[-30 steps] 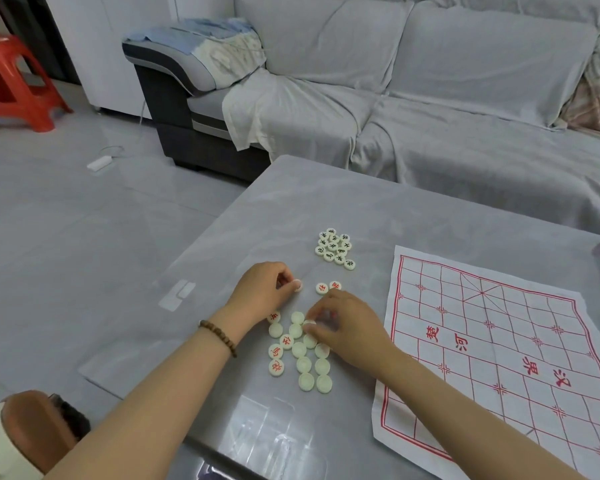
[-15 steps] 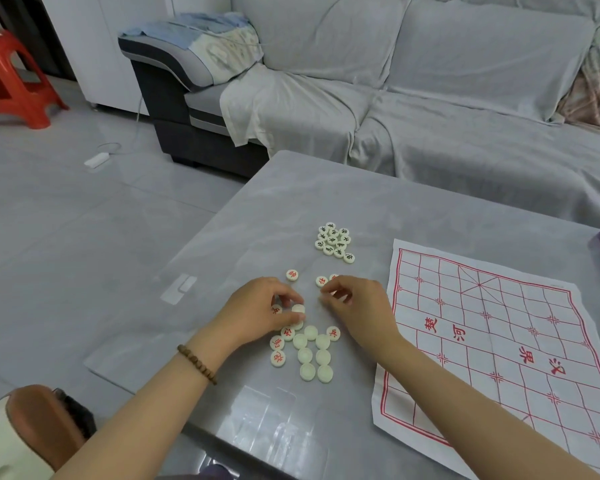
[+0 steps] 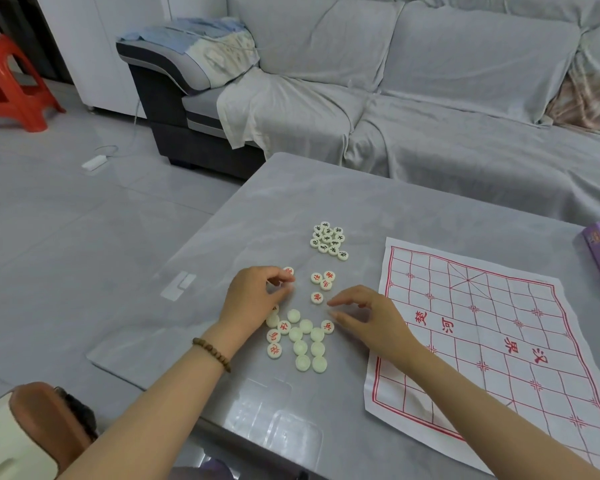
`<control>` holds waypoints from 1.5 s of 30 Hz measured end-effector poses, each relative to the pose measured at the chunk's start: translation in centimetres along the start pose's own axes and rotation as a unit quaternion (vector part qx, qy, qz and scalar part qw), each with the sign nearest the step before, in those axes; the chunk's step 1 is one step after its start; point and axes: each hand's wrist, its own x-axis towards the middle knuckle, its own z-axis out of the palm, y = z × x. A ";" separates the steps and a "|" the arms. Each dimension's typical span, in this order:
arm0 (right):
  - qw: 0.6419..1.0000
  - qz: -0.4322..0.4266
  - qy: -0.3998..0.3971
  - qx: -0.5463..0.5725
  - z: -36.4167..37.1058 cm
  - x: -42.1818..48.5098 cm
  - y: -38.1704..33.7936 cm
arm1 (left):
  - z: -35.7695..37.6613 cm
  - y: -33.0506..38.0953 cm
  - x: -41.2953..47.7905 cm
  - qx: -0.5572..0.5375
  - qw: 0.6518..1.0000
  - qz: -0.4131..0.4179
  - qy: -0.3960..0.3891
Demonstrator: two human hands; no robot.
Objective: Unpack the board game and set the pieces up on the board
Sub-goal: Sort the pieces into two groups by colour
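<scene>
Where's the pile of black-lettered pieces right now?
Head view: the black-lettered pieces sit clustered on the table, beyond the red-lettered pieces, left of the paper board.

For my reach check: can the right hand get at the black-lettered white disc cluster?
Probably yes: the right hand is empty, only flat red-lettered discs lie between it and the cluster.

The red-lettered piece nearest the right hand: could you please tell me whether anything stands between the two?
Nothing visible does. The right hand has its fingertips just beside the red-lettered piece, with at most a sliver of bare table between them.
</scene>
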 end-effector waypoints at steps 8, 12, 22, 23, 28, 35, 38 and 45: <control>0.976 -0.121 -0.057 -0.170 0.0 -1.2 0.9 | -0.6 -1.4 -2.6 0.072 0.983 0.092 -0.138; 0.922 -0.183 -0.079 -0.332 -0.2 -1.8 1.4 | -2.1 -1.8 -4.0 0.106 0.973 0.112 -0.171; 0.972 -0.040 -0.150 -0.177 1.2 1.7 -0.1 | -1.6 -1.9 -4.5 0.217 0.935 0.124 -0.252; 0.966 -0.037 -0.167 -0.193 1.4 2.0 -0.1 | -1.4 -1.7 -4.0 0.229 0.932 0.127 -0.253; 0.950 -0.029 -0.186 -0.250 2.7 3.1 0.3 | -1.4 -1.9 -1.7 0.259 0.932 0.100 -0.234; 0.964 -0.021 -0.172 -0.204 4.6 6.6 -1.5 | -2.4 -4.0 -0.7 0.082 0.980 0.040 -0.180; 0.956 -0.038 -0.190 -0.219 5.6 7.4 -2.3 | -3.2 -4.5 -1.6 0.061 0.986 0.008 -0.156; 0.988 -0.062 -0.125 -0.067 4.1 5.4 -3.5 | -3.8 -4.0 -4.7 0.121 0.970 0.094 -0.188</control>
